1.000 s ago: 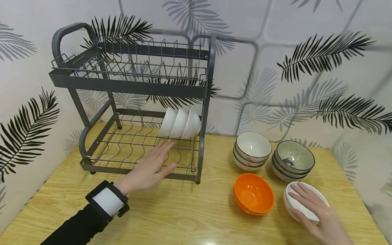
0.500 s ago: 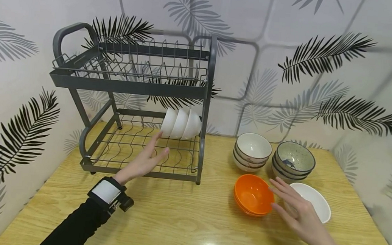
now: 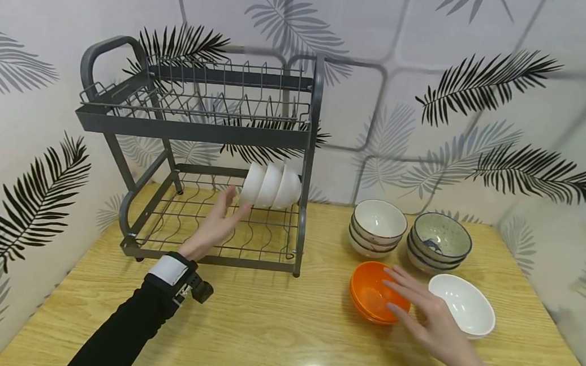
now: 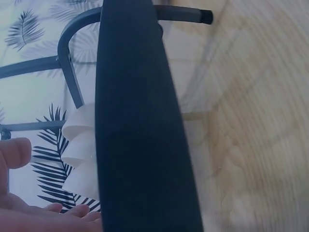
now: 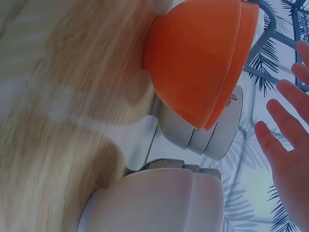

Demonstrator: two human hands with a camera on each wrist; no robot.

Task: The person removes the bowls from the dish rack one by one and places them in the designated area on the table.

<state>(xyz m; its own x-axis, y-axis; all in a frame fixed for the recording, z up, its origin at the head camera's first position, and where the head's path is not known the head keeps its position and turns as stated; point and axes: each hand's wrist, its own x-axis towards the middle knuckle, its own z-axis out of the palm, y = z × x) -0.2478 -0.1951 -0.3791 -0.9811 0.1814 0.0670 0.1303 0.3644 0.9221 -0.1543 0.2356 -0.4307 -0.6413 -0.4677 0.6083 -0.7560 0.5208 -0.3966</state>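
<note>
My left hand (image 3: 213,228) reaches over the lower tier of the dark dish rack (image 3: 216,260), thumb and fingers apart, holding nothing. Just beyond its fingers, several white bowls (image 3: 267,188) stand on edge in a row at the rack's right end; the left wrist view shows the bowls (image 4: 79,150) partly hidden behind a rack bar. My right hand (image 3: 436,329) hovers over stacked orange bowls (image 3: 367,293), fingers extended. In the right wrist view the fingers (image 5: 285,121) are apart from the orange bowls (image 5: 193,58). White bowls (image 3: 468,308) lie right of that hand.
Behind the orange bowls is a stack of white bowls with dark rims (image 3: 379,218). Next to it stands a stack of speckled grey-green bowls (image 3: 442,233). The rack's upper tier (image 3: 194,131) overhangs the lower one. A patterned wall (image 3: 435,45) backs the wooden table (image 3: 272,329).
My right hand has moved left, from over the white bowls to over the orange ones. My left hand has drawn slightly left and turned, its thumb and fingers changing pose beside the racked bowls.
</note>
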